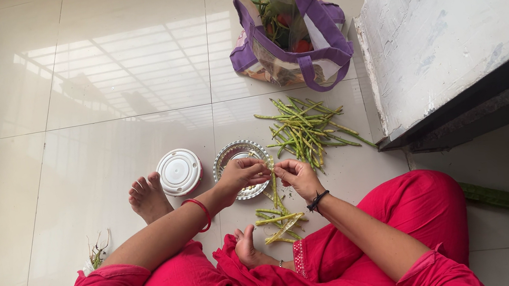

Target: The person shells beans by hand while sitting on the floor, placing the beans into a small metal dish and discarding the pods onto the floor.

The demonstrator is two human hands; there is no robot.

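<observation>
I sit cross-legged on the tiled floor in red clothes. My left hand (242, 173) and my right hand (296, 177) meet over the floor and both pinch one green bean pod (271, 173) between the fingertips. Just behind the hands stands a small shiny steel bowl (229, 152). A pile of whole green bean pods (303, 130) lies beyond my right hand. Emptied pod strips (279, 222) lie on the floor under my hands, by my foot.
A round white lid (179, 171) lies left of the bowl. A purple-trimmed bag of vegetables (286, 22) stands at the back. A white raised ledge (452, 16) fills the right side. A few green scraps (97, 251) lie at my left knee.
</observation>
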